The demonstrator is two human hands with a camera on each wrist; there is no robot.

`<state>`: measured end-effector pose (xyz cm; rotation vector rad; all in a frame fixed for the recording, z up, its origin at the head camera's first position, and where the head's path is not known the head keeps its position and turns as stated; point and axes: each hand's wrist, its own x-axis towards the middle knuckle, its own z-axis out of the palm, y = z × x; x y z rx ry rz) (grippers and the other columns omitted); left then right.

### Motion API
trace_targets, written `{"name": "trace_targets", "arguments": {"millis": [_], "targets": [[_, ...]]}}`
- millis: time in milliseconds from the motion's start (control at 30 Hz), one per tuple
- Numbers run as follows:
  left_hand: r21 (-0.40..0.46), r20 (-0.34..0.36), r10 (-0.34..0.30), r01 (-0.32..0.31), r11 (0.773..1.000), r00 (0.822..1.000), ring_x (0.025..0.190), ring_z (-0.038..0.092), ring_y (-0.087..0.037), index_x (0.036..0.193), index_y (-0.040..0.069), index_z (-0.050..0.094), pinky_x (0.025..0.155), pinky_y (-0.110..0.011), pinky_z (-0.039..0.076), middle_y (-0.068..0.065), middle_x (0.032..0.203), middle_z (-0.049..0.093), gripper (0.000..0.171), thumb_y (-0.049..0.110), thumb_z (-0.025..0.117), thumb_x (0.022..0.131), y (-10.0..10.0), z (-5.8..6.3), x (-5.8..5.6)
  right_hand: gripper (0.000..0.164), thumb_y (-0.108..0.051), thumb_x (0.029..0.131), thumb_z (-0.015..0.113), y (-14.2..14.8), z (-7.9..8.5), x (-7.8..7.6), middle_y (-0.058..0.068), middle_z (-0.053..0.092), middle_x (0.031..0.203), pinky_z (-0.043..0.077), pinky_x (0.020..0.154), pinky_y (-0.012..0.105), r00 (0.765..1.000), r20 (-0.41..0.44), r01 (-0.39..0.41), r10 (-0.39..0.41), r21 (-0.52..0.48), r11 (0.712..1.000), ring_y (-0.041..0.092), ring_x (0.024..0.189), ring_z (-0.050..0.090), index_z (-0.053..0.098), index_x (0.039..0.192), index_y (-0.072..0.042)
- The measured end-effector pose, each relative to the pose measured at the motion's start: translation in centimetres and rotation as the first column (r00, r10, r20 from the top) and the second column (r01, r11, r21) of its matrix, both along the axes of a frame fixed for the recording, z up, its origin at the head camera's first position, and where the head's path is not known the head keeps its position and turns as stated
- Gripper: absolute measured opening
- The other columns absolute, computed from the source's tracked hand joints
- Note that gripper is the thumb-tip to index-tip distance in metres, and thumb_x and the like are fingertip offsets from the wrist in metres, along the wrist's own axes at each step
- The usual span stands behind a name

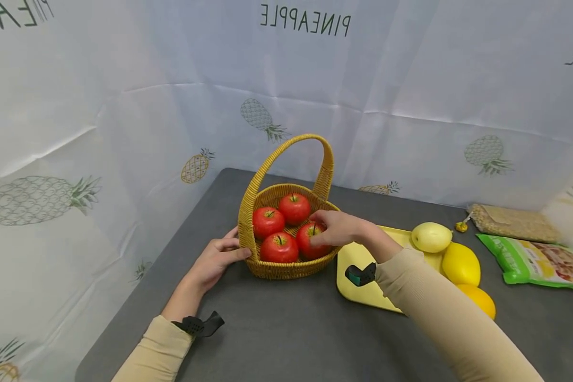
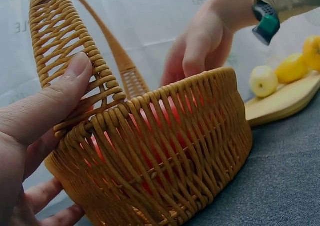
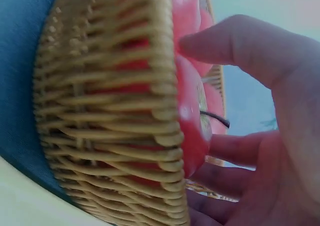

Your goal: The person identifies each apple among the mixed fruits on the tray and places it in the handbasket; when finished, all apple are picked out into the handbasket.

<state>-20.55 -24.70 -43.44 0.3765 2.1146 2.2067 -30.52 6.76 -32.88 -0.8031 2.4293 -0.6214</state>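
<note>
A yellow wicker basket (image 1: 286,270) with a tall arched handle stands on the table and contains several red apples (image 1: 279,248). At its left side, my left hand (image 1: 219,260) grips the basket by the foot of the handle; in the left wrist view the thumb lies on the handle's weave and the other fingers are around the outside wall. My right hand (image 1: 336,228) reaches over the right rim and holds the rightmost apple (image 3: 192,105), thumb on one side and fingers on the other. That apple sits inside the basket, its stem between thumb and fingers.
Right of the basket lies a yellow tray (image 1: 367,289), partly under my right forearm. A pale yellow fruit (image 1: 431,237), a yellow mango-like fruit (image 1: 461,265) and an orange-yellow fruit (image 1: 479,300) are at its right side. Farther right are a green packet (image 1: 535,260) and a tan bag (image 1: 513,223).
</note>
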Motion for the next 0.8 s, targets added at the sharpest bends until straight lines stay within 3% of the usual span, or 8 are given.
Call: {"name": "trace_targets", "arguments": {"millis": [100, 167, 233, 333, 433, 533, 700, 800], "targets": [[-0.007, 0.002, 0.002, -0.002, 1.0, 1.0, 0.155, 0.011, -0.031, 0.106, 0.008, 0.08, 0.103, -0.021, 0.041, -0.015, 0.166, 0.027, 0.013, 0.013, 0.075, 0.095, -0.1, -0.1, 0.0, 0.069, -0.037, 0.094, 0.068, 0.4, -0.5, 0.9, 0.016, 0.054, 0.142, 0.047, 0.101, 0.05, 0.996, -0.072, 0.037, -0.043, -0.082, 0.996, 0.033, 0.126, 0.053, 0.046, 0.15, -0.002], [-0.01, 0.01, 0.0, 0.0, 1.0, 1.0, 0.154, 0.018, -0.032, 0.122, 0.002, 0.074, 0.103, -0.022, 0.043, -0.016, 0.165, 0.029, 0.027, 0.012, 0.073, 0.097, -0.2, 0.0, 0.3, 0.064, -0.039, 0.096, 0.068, 0.7, -0.9, 1.8, 0.017, 0.053, 0.145, 0.046, 0.101, 0.053, 0.985, -0.127, 0.097, -0.118, -0.159, 0.982, 0.036, 0.129, 0.051, 0.049, 0.147, -0.005], [-0.01, 0.024, 0.009, -0.008, 1.0, 1.0, 0.15, 0.028, -0.032, 0.138, 0.0, 0.062, 0.103, -0.025, 0.045, -0.016, 0.162, 0.034, 0.043, 0.012, 0.071, 0.098, -0.1, 0.1, 0.7, 0.058, -0.04, 0.097, 0.068, 1.0, -1.3, 2.7, 0.016, 0.054, 0.145, 0.045, 0.102, 0.055, 0.96, -0.167, 0.177, -0.224, -0.254, 0.951, 0.038, 0.131, 0.05, 0.054, 0.143, -0.008], [-0.035, 0.041, 0.043, -0.041, 0.999, 0.998, 0.143, 0.042, -0.033, 0.158, 0.012, 0.039, 0.104, -0.033, 0.047, -0.013, 0.161, 0.036, 0.063, 0.016, 0.067, 0.102, 0.5, 0.3, 1.7, 0.052, -0.04, 0.099, 0.068, 2.0, -1.6, 4.2, 0.014, 0.054, 0.145, 0.042, 0.104, 0.058, 0.909, -0.191, 0.281, -0.372, -0.38, 0.881, 0.041, 0.133, 0.048, 0.057, 0.139, -0.01], [-0.135, 0.013, 0.116, -0.113, 0.984, 0.993, 0.139, 0.047, -0.033, 0.162, 0.018, 0.03, 0.106, -0.043, 0.046, -0.011, 0.162, 0.035, 0.064, 0.025, 0.061, 0.106, 1.4, 0.4, 3.0, 0.053, -0.041, 0.1, 0.066, 3.4, -1.9, 5.3, 0.013, 0.055, 0.144, 0.038, 0.109, 0.057, 0.871, -0.199, 0.332, -0.449, -0.435, 0.837, 0.04, 0.136, 0.046, 0.058, 0.139, -0.007], [-0.286, -0.041, 0.187, -0.191, 0.939, 0.982, 0.138, 0.049, -0.033, 0.162, 0.012, 0.029, 0.108, -0.049, 0.043, -0.014, 0.16, 0.039, 0.063, 0.035, 0.054, 0.109, 2.4, 0.3, 4.6, 0.056, -0.046, 0.101, 0.064, 4.8, -2.2, 5.8, 0.012, 0.053, 0.146, 0.033, 0.113, 0.056, 0.858, -0.197, 0.36, -0.474, -0.427, 0.829, 0.039, 0.14, 0.042, 0.057, 0.141, -0.008], [-0.515, -0.086, 0.234, -0.244, 0.822, 0.969, 0.138, 0.05, -0.029, 0.162, 0.007, 0.027, 0.11, -0.049, 0.041, -0.014, 0.156, 0.046, 0.07, 0.046, 0.05, 0.109, 3.6, 0.1, 7.5, 0.059, -0.052, 0.102, 0.06, 6.8, -2.5, 6.8, 0.013, 0.048, 0.151, 0.032, 0.112, 0.06, 0.847, -0.198, 0.396, -0.494, -0.385, 0.833, 0.042, 0.143, 0.037, 0.054, 0.144, -0.011], [-0.652, -0.083, 0.248, -0.24, 0.72, 0.965, 0.139, 0.049, -0.029, 0.163, 0.008, 0.027, 0.11, -0.051, 0.04, -0.012, 0.157, 0.045, 0.075, 0.054, 0.048, 0.107, 4.2, 0.9, 9.3, 0.06, -0.049, 0.103, 0.059, 7.5, -2.6, 7.1, 0.016, 0.047, 0.152, 0.033, 0.109, 0.062, 0.844, -0.233, 0.382, -0.482, -0.369, 0.847, 0.043, 0.142, 0.037, 0.052, 0.147, -0.01]]}}
